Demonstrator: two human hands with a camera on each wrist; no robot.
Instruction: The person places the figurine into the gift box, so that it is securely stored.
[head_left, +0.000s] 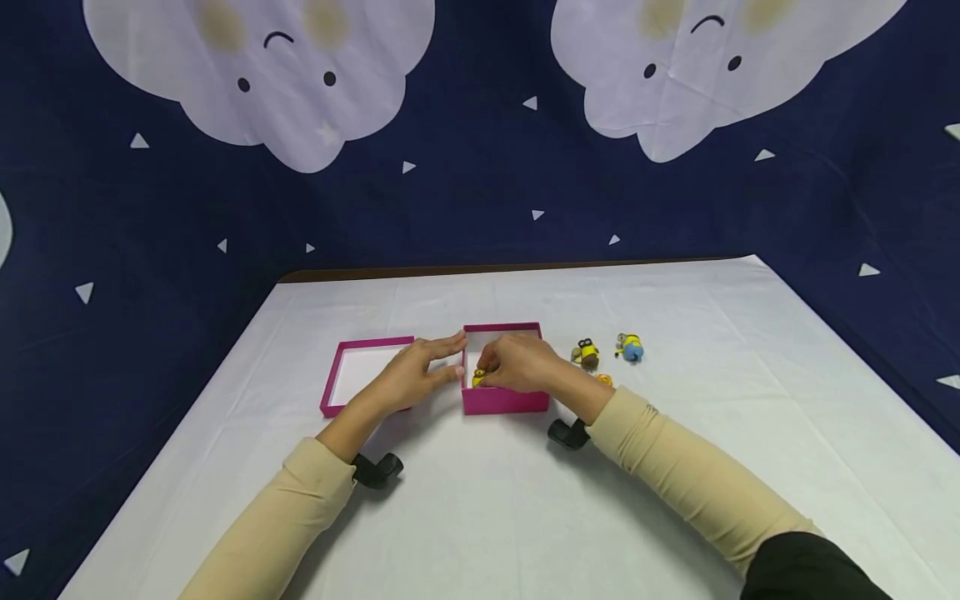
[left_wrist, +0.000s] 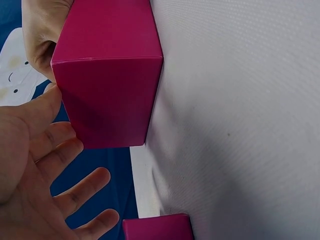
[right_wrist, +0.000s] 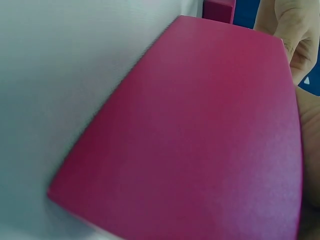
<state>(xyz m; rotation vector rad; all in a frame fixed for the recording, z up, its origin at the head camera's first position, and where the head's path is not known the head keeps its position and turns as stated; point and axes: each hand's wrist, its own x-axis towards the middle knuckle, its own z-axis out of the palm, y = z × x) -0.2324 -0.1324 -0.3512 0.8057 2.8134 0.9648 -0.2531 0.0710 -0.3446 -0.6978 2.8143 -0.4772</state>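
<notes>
An open magenta box (head_left: 506, 402) with a pale inside stands at the middle of the white table. My right hand (head_left: 520, 364) reaches into it and pinches a small yellow minion figurine (head_left: 477, 378) near the left wall; the fingers partly cover the figurine. At the box's left side is my left hand (head_left: 408, 375), fingers extended. In the left wrist view, the left thumb and fingertips (left_wrist: 70, 132) touch the box's edge without curling round it. The box's wall (right_wrist: 190, 125) hides most of the right hand in the right wrist view.
A shallow magenta-rimmed lid (head_left: 375, 342) lies left of the box, partly behind the left forearm. Right of the box are a brown-and-yellow minion figurine (head_left: 586, 354), a blue-and-yellow one (head_left: 630, 347) and a small orange-yellow item (head_left: 603, 380) partly hidden by the right wrist.
</notes>
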